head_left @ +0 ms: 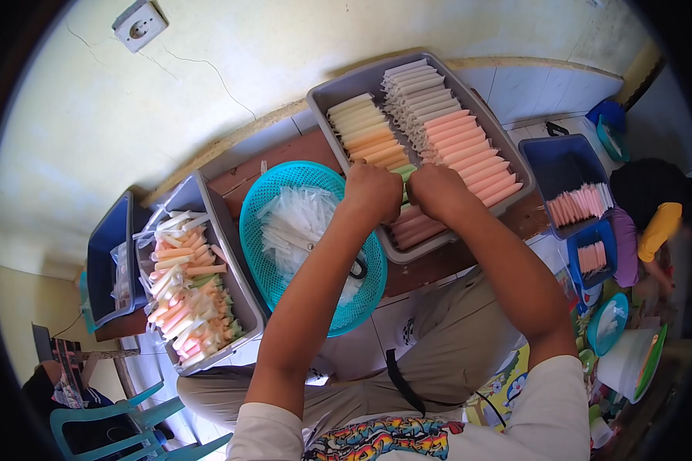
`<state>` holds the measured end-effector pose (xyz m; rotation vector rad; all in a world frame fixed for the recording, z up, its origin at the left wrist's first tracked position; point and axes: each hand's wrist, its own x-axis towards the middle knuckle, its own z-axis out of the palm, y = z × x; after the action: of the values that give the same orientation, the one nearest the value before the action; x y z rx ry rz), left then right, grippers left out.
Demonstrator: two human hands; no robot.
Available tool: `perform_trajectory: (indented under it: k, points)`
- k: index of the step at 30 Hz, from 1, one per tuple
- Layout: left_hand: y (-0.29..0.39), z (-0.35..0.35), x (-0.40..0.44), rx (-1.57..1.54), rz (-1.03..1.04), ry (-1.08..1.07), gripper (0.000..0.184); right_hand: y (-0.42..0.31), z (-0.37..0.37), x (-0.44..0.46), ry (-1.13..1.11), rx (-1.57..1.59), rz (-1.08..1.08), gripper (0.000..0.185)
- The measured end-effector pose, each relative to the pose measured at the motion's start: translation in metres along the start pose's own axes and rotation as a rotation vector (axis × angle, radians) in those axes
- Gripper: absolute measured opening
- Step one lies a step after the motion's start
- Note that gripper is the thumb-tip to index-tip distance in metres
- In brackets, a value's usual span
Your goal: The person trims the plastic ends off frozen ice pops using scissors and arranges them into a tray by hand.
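Observation:
Both my hands are over the large grey tray (327, 96), closed close together at its near middle. My left hand (374, 192) and my right hand (436, 190) pinch a green tube (405, 170) between them. Rows of filled plastic tubes lie in the tray: pale yellow and orange ones (369, 138) at the left, whitish ones (419, 88) at the back, pink ones (477, 157) at the right. Left of my hands, a turquoise basket (250, 223) holds clear plastic wrappers (288, 223) and scissors (307, 244).
A second grey tray (234, 296) heaped with mixed tubes stands left, beside a dark blue crate (100, 253). At right are blue bins (542, 157) with pink tubes. Another person (657, 223) is at the far right. A turquoise chair (123, 419) stands lower left.

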<state>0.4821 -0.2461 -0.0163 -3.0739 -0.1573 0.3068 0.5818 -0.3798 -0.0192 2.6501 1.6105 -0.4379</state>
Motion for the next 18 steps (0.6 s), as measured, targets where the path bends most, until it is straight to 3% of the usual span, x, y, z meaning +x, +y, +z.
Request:
perform_trajectory:
  k: [8,18]
  points:
    - [0.002,-0.006,0.002,0.032,-0.013,-0.092,0.02,-0.003,-0.001,0.001,-0.02,-0.002,0.005,0.017]
    - [0.003,-0.001,0.0,0.03,-0.021,-0.034,0.017,-0.004,0.008,0.003,0.031,-0.017,0.045,0.017]
